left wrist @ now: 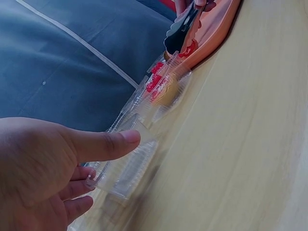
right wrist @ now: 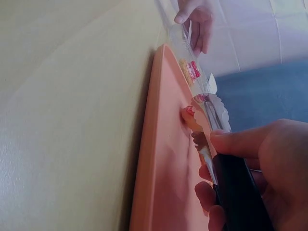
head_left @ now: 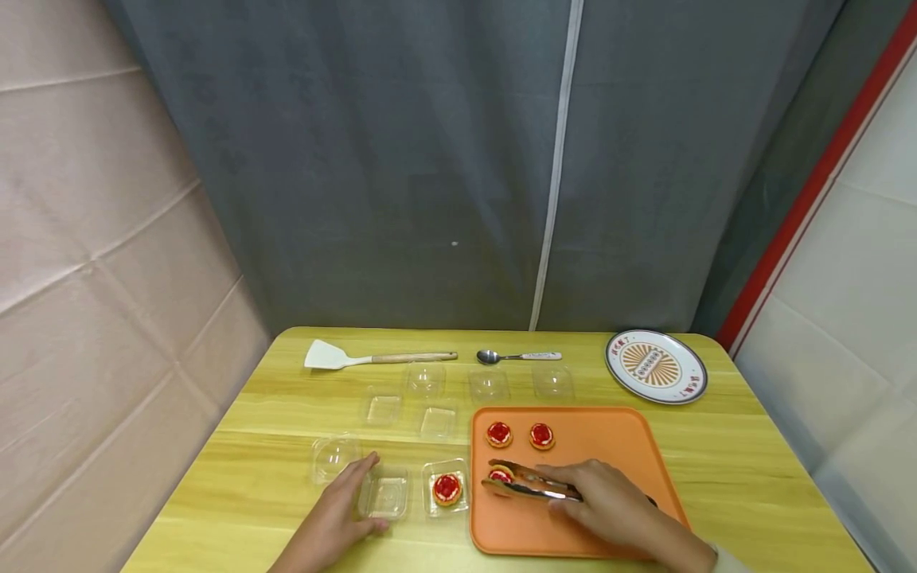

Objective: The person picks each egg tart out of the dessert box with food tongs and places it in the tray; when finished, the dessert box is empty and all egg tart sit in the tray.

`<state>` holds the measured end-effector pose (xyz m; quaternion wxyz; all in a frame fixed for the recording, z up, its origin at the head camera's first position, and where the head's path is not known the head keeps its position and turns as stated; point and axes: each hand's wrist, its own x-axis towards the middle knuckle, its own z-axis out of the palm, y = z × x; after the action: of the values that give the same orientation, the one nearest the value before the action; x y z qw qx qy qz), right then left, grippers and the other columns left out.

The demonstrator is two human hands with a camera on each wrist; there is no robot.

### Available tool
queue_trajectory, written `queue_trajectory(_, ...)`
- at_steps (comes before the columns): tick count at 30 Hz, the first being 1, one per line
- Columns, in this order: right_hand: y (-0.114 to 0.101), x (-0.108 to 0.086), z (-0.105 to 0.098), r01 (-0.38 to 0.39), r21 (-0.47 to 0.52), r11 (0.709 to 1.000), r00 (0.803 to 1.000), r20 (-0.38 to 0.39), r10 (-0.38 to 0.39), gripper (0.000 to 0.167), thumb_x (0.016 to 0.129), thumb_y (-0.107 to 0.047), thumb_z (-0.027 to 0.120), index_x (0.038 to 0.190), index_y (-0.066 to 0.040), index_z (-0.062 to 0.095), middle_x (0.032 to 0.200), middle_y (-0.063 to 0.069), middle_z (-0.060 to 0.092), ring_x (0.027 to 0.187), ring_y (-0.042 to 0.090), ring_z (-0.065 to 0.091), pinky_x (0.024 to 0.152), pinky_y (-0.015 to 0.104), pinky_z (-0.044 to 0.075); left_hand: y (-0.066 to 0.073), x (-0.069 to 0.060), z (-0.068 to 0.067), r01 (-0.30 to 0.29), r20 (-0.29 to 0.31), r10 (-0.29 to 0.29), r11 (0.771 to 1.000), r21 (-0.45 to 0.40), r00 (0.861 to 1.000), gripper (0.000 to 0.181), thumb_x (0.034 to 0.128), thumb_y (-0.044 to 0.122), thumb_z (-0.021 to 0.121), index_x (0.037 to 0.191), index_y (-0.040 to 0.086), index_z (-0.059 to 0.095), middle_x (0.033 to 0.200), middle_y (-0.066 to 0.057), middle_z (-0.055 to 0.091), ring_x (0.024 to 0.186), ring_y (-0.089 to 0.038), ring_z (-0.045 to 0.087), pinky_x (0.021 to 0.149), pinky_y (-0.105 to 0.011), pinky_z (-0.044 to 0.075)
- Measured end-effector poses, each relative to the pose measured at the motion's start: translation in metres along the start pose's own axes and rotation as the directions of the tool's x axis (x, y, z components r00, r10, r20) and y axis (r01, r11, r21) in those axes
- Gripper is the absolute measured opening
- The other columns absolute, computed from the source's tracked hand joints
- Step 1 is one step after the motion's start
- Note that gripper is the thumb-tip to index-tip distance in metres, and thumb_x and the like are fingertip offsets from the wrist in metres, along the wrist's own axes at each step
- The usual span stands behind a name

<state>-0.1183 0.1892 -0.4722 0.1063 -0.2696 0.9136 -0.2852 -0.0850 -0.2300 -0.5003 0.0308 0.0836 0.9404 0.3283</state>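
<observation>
My right hand [head_left: 605, 497] grips a pair of metal tongs [right wrist: 240, 187] with black handles. The tongs' tips stand on both sides of a small red-topped tart [head_left: 501, 474] on the orange tray [head_left: 595, 533]; whether they squeeze it I cannot tell. At the left, my left hand [head_left: 337, 505] spans a clear square plastic container [left wrist: 127, 168], thumb at the near side and fingers at the far side. Beside that container, another clear container [head_left: 430, 509] has one tart [head_left: 447, 489] in it.
Two more tarts [head_left: 541, 435] sit at the tray's far left. Clear plastic containers [head_left: 437, 422] and domed lids [head_left: 335, 458] lie around it. Along the back edge are a white spatula [head_left: 329, 356], a spoon [head_left: 490, 356] and a printed plate [head_left: 655, 366].
</observation>
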Motion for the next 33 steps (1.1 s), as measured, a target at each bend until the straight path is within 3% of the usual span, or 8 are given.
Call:
queue_trajectory(6, 0.003, -0.001, 0.0, -0.001, -0.029, 1.0, 0.999, -0.033, 0.0, 0.045, 0.095, -0.038, 0.075, 0.137, -0.026, 0.069, 0.116, -0.005, 0.075, 0.075, 0.001, 0.05, 0.062, 0.025, 0.039, 0.002, -0.001, 0.0, 0.004, 0.001, -0.004, 1.0, 0.008, 1.0, 0.101, 0.0696, 0.027, 0.094, 0.155, 0.007, 0.043, 0.153, -0.017, 0.05, 0.136, -0.047, 0.05, 0.108, -0.062, 0.047)
queue_trajectory(14, 0.005, -0.002, 0.0, 0.029, -0.072, 0.997, 0.996, -0.085, -0.035, 0.042, 0.093, -0.035, 0.076, 0.134, -0.023, 0.071, 0.119, -0.003, 0.076, 0.091, -0.001, 0.061, 0.068, 0.028, 0.051, 0.004, -0.002, -0.002, -0.003, -0.004, 0.003, 1.0, 0.006, 1.0, 0.1, 0.072, 0.029, 0.093, 0.156, 0.007, 0.042, 0.153, -0.016, 0.05, 0.136, -0.047, 0.05, 0.107, -0.064, 0.047)
queue_trajectory(19, 0.006, -0.003, -0.001, 0.028, -0.056, 0.998, 0.996, -0.081, -0.033, 0.042, 0.094, -0.036, 0.075, 0.133, -0.019, 0.072, 0.117, -0.001, 0.076, 0.087, -0.001, 0.059, 0.068, 0.027, 0.05, 0.005, -0.003, -0.002, -0.001, -0.007, 0.001, 1.0, 0.0, 1.0, 0.099, 0.0732, 0.03, 0.092, 0.156, 0.007, 0.042, 0.154, -0.017, 0.049, 0.136, -0.048, 0.049, 0.108, -0.065, 0.046)
queue_trajectory(27, 0.01, -0.009, -0.005, -0.05, 0.014, 0.999, 0.998, -0.036, 0.051, 0.049, 0.094, -0.044, 0.074, 0.132, -0.013, 0.072, 0.116, 0.004, 0.076, 0.082, 0.004, 0.054, 0.068, 0.026, 0.045, 0.006, -0.003, -0.002, 0.014, -0.015, -0.014, 1.0, -0.002, 1.0, 0.099, 0.0743, 0.033, 0.091, 0.157, 0.01, 0.041, 0.156, -0.02, 0.046, 0.139, -0.049, 0.046, 0.11, -0.067, 0.042)
queue_trajectory(33, 0.013, -0.013, -0.008, -0.063, -0.009, 0.998, 0.998, -0.032, 0.062, 0.052, 0.093, -0.045, 0.074, 0.135, -0.014, 0.07, 0.116, 0.004, 0.076, 0.084, 0.001, 0.056, 0.068, 0.026, 0.047, 0.009, -0.003, -0.003, 0.011, -0.019, -0.011, 1.0, 0.004, 1.0, 0.102, 0.0747, 0.04, 0.09, 0.158, 0.01, 0.039, 0.157, -0.02, 0.045, 0.139, -0.049, 0.045, 0.109, -0.068, 0.042)
